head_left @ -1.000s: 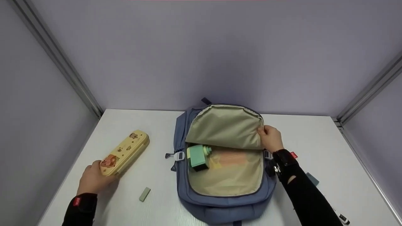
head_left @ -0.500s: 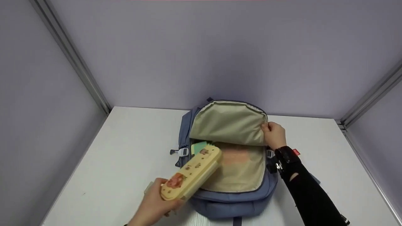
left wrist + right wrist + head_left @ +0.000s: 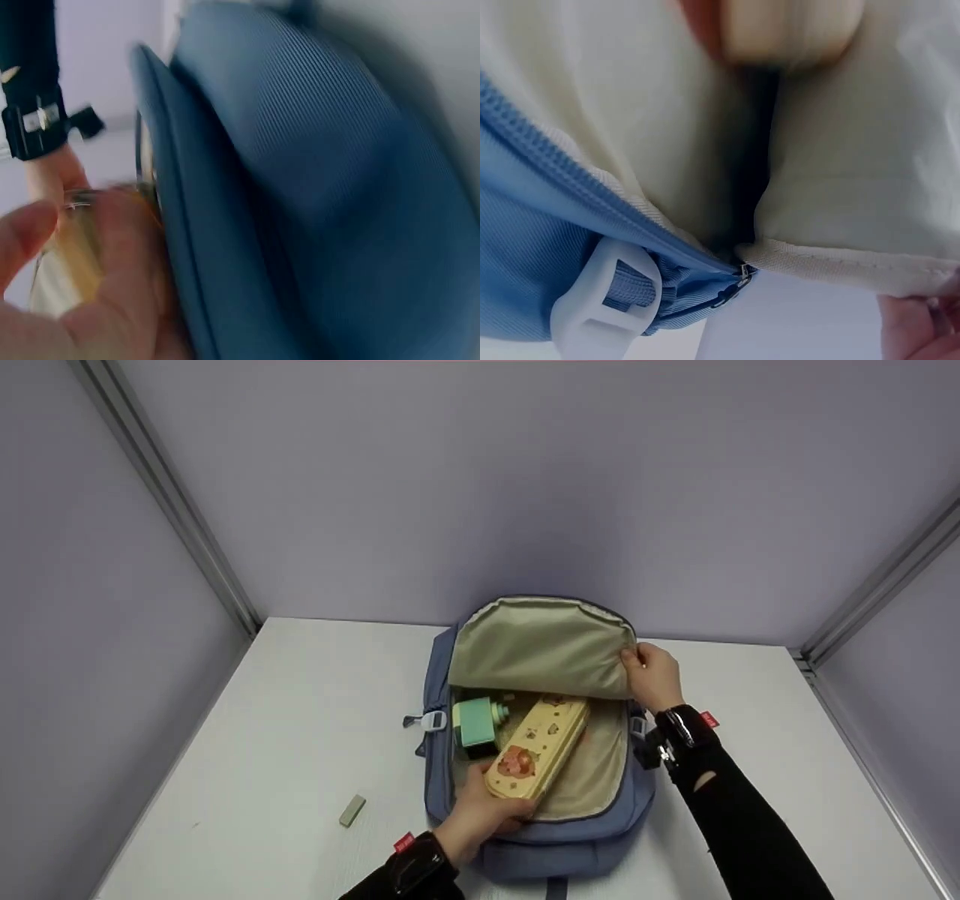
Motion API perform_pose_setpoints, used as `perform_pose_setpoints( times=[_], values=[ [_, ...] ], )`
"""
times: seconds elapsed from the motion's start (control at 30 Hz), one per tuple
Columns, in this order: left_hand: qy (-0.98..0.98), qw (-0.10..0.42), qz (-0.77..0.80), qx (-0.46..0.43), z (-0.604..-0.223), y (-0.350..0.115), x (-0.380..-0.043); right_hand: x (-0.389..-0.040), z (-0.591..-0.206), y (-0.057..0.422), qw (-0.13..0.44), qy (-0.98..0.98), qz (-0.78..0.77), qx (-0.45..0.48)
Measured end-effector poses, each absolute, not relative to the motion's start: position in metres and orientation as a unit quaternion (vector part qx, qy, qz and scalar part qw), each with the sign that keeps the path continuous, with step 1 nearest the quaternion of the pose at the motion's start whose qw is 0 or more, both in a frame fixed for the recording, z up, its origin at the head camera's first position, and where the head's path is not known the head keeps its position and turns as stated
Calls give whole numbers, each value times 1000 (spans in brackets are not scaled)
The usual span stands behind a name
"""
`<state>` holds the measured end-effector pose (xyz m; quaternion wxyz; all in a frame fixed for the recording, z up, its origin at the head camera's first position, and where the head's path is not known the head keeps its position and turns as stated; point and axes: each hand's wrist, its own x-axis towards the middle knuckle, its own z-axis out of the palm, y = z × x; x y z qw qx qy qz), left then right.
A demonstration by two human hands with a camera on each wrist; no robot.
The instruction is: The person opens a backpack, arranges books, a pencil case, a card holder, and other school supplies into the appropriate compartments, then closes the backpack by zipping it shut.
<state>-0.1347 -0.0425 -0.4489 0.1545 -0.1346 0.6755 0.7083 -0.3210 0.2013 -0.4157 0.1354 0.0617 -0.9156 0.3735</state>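
Observation:
A blue backpack (image 3: 540, 832) lies unzipped on the white table, its beige-lined flap (image 3: 540, 649) folded up. My right hand (image 3: 654, 675) pinches the flap's right edge and holds it raised. In my left hand (image 3: 484, 810) is a yellow pencil case (image 3: 541, 746) with cartoon prints, gripped at its near end. The case slants over the opening, its far end reaching under the flap. To its left inside the bag sits a green bottle-shaped thing (image 3: 478, 725) with a dark base. In the right wrist view the case's blurred end (image 3: 791, 30) shows between the lining sides.
A small grey-green block (image 3: 352, 811) lies on the white table (image 3: 300, 720) left of the bag. White strap buckles (image 3: 433, 721) stick out at the bag's sides. Grey panels (image 3: 525, 495) enclose the table at the back and both sides.
My left hand has carried the pencil case from the table's left side rightward into the backpack's opening. My right hand keeps its hold on the flap, lifted slightly.

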Motion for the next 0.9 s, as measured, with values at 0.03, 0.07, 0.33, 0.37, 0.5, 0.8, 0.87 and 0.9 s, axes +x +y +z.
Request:
perform_pose_setpoints(
  times=[0.03, 0.07, 0.33, 0.37, 0.5, 0.8, 0.87, 0.9],
  values=[
    [652, 165, 727, -139, -449, -36, -136, -321, -415, 202, 133, -915, 375, 65],
    [630, 172, 744, -139, -448, -31, -138, -320, -414, 202, 133, -914, 377, 67],
    [561, 128, 811, -106, -438, 6, -169, -319, -408, 206, 107, -915, 384, 66],
    [556, 128, 815, -104, -439, 9, -175, -319, -408, 207, 105, -915, 383, 65],
    [561, 134, 810, -101, -443, 16, -188, -317, -412, 207, 95, -915, 387, 63],
    [716, -21, 698, 4, -424, -36, -158, -296, -425, 211, 94, -898, 422, 86],
    [748, -123, 653, 8, -427, -53, -158, -286, -427, 214, 91, -892, 431, 97],
    [760, -170, 628, 0, -430, -61, -159, -280, -429, 216, 89, -889, 437, 105]
  ],
)
